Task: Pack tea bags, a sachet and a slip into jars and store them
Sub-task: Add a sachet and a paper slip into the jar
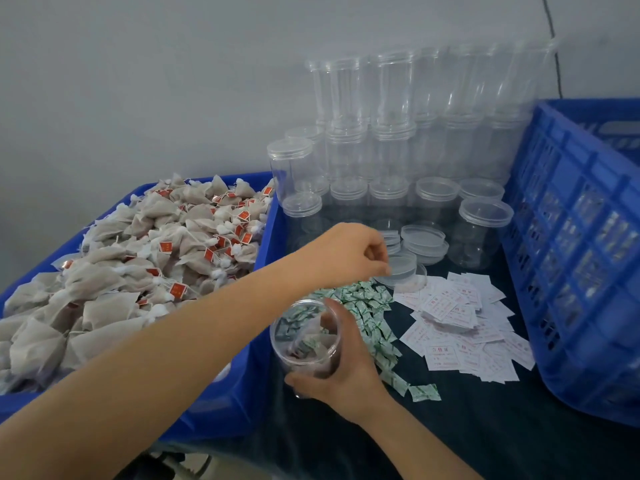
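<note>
My right hand (pixel 349 368) grips an open clear jar (pixel 304 341) from its right side, just above the dark table. Inside the jar lie tea bags and what looks like a green-and-white sachet. My left hand (pixel 346 258) reaches across above it and pinches the edge of a clear lid (pixel 403 266) by a stack of loose lids (pixel 424 239). A blue bin (pixel 266 233) on the left is heaped with tea bags (pixel 156 265) with red tags. Green-white sachets (pixel 370 306) and white slips (pixel 457 323) lie spread on the table to the right of the jar.
Empty clear jars with lids (pixel 391 116) stand stacked several high against the grey wall at the back. A tall blue slatted crate (pixel 571 244) closes off the right side. The dark tabletop (pixel 485 427) shows at the front right.
</note>
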Available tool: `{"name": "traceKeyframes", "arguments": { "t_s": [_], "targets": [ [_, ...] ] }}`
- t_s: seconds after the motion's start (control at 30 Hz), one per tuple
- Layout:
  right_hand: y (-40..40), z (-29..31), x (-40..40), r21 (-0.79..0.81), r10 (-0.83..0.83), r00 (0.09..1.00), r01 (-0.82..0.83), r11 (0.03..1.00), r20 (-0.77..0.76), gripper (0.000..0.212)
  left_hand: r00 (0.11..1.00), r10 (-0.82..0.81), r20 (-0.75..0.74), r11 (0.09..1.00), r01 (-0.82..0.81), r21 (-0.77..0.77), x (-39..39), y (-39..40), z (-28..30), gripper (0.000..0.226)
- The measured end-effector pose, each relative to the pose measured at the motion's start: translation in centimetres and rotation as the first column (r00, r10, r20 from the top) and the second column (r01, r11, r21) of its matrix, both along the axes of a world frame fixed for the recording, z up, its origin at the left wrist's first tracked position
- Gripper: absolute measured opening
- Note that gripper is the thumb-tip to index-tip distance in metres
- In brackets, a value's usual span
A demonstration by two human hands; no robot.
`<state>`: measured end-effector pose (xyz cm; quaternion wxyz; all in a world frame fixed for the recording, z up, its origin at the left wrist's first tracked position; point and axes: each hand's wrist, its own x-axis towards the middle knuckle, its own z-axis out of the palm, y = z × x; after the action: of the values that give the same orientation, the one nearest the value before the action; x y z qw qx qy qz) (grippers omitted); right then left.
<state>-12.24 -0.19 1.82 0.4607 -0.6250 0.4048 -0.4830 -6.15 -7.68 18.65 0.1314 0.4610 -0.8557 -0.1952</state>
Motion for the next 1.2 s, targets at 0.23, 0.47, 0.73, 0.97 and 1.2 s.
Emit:
{"name": "traceKeyframes", "arguments": {
  "t_s": [0.23, 0.47, 0.73, 0.97, 1.2],
  "targets": [
    [2.2, 0.4, -6.2, 0.038, -0.089, 0.996, 0.089, 0.995, -0.016, 0.108, 0.99, -0.084, 0.11, 0.987, 0.067, 0.147, -6.5, -4.2, 0.0, 0.015],
    [4.6, 0.9, -13.8, 0.009, -0.233, 0.972, 0.233, 0.972, -0.017, 0.106, 0.987, 0.005, 0.162, 0.97, -0.045, 0.24, -8.9, -5.8, -7.1, 0.025],
    [4.8, 1.3, -16.5, 0.007, -0.301, 0.953, 0.301, 0.953, -0.036, 0.109, 0.974, 0.146, 0.172, 0.957, -0.182, 0.224, -11.0, -6.3, -11.7, 0.033],
    [4.6, 1.2, -16.8, 0.017, -0.302, 0.953, 0.302, 0.953, -0.025, 0.107, 0.966, 0.258, 0.009, 0.935, -0.252, 0.248, -11.5, -6.5, -12.5, 0.026],
    [4.4, 1.2, -17.0, 0.03, -0.296, 0.955, 0.296, 0.955, -0.004, 0.107, 0.979, 0.184, -0.084, 0.944, -0.152, 0.293, -10.3, -6.3, -11.0, 0.021]
  ]
}}
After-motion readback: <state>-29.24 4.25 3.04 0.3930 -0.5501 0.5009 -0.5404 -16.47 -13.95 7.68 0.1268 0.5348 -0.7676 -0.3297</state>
